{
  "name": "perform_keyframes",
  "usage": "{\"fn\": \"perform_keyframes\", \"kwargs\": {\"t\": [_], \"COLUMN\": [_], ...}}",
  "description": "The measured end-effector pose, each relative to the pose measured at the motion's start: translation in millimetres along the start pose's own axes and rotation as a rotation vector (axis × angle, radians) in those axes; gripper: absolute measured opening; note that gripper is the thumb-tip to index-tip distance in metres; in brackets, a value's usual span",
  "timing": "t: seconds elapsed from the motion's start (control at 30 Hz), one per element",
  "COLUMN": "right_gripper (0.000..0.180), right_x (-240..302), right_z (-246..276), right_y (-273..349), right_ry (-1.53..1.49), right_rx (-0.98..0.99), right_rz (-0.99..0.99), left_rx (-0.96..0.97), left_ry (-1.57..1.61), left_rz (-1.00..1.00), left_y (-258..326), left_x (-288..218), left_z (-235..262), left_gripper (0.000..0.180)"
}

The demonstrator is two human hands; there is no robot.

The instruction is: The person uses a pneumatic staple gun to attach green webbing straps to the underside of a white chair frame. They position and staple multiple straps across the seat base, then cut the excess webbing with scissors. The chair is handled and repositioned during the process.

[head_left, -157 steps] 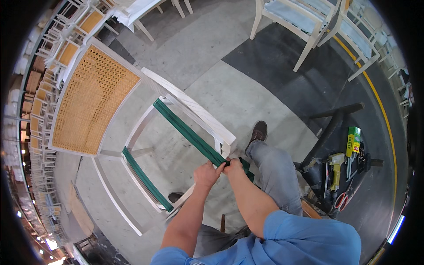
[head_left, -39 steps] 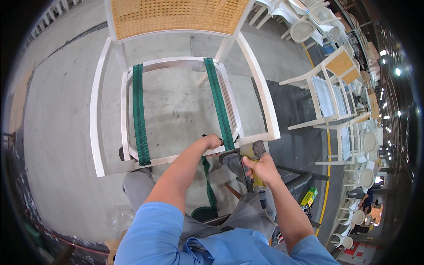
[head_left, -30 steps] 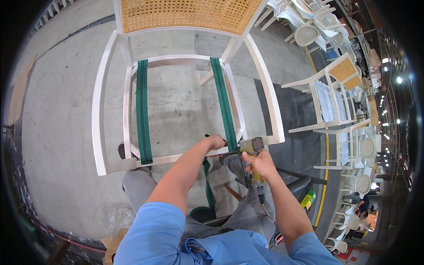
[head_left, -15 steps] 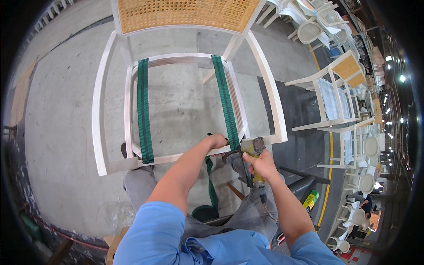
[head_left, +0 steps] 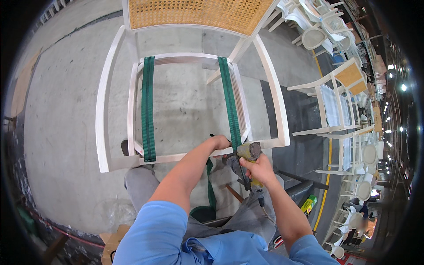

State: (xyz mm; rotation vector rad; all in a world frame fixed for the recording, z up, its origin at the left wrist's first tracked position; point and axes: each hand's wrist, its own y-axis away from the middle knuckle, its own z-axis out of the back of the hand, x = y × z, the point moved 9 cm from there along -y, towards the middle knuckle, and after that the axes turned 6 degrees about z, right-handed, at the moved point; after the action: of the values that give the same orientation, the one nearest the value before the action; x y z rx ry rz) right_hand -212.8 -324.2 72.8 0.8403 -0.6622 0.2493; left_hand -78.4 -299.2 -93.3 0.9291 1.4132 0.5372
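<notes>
A pale wooden armchair frame (head_left: 102, 104) with a woven cane back (head_left: 190, 17) stands before me. Two green webbing straps run across its open seat from back rail to front rail, the left strap (head_left: 148, 108) and the right strap (head_left: 229, 101). My right hand (head_left: 259, 169) grips a yellow pneumatic staple gun (head_left: 250, 152), its nose against the front rail by the right strap's near end. Right beside it, my left hand (head_left: 219, 142) is closed at the rail; a dark bit pokes out past it, mostly hidden. Loose green webbing (head_left: 210, 187) hangs below the rail.
A green webbing roll (head_left: 203, 213) lies by my legs, and an air hose (head_left: 267, 214) trails from the gun. Scissors (head_left: 278, 241) and a green-yellow box (head_left: 309, 203) sit at my right. Other chairs (head_left: 331, 104) line the right; a cardboard box (head_left: 114, 243) is lower left.
The whole chair has shifted slightly right and up in view. Both hands keep their places at the front rail, and the staple gun is tilted slightly differently.
</notes>
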Motion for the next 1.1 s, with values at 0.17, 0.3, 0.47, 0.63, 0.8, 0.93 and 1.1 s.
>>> {"fn": "perform_keyframes", "kwargs": {"t": [0.17,0.3,0.47,0.63,0.8,0.93,1.1], "right_gripper": [0.030,0.029,0.022,0.027,0.028,0.030,0.031], "right_x": [-4,-9,39,-33,-25,-43,-25], "right_z": [2,33,52,92,80,87,79], "right_y": [3,26,54,94,93,102,95], "right_ry": [0.021,-0.144,-0.167,-0.321,-0.340,-0.340,-0.326], "right_rx": [0.042,-0.032,0.035,-0.090,-0.037,-0.055,0.003], "right_rz": [-0.040,0.016,0.173,0.092,0.133,0.121,0.172], "left_rx": [0.012,0.038,-0.817,-1.044,-0.647,-0.317,-0.539], "left_ry": [-0.001,-0.003,-0.383,0.090,0.439,0.873,0.169], "left_rz": [0.002,0.022,-0.155,-0.603,-0.296,-0.140,-0.407], "left_y": [-4,-13,35,123,72,12,36], "left_x": [-2,-2,19,-52,33,40,29], "left_z": [-5,-13,80,-9,-83,-112,-92], "left_gripper": [0.036,0.037,0.030,0.028,0.026,0.064,0.038]}}
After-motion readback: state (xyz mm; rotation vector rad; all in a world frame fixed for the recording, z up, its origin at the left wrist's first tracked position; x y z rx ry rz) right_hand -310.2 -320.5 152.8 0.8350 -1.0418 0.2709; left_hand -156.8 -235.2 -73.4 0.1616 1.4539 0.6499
